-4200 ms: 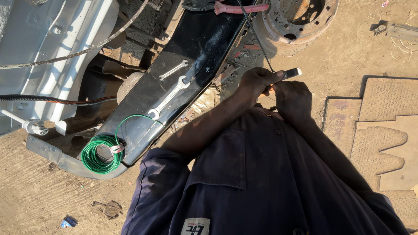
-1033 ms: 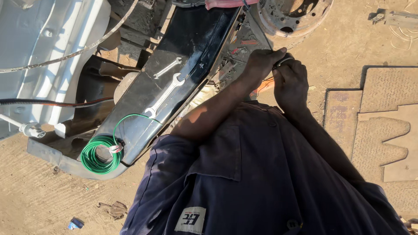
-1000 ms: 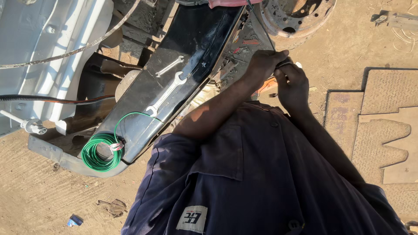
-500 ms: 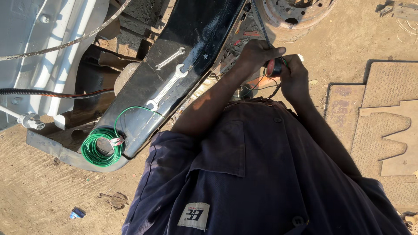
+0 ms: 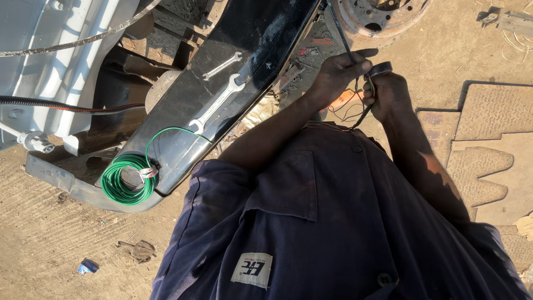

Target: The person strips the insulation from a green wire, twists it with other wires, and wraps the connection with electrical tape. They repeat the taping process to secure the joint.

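- Head view looking straight down: left hand (image 5: 338, 72) pinched the thin black wire (image 5: 340, 30), right hand (image 5: 388, 97) had its grip closed round a roll of black tape (image 5: 380, 69), right beside the wire.
- Looked like the taping step to me; next bit would need the wire kept taut while the roll goes round.
- Labels: small white tag on the green wire coil (image 5: 125, 180) lying on the black panel (image 5: 255, 50), white rectangular patch (image 5: 251, 270) on the dark coverall.
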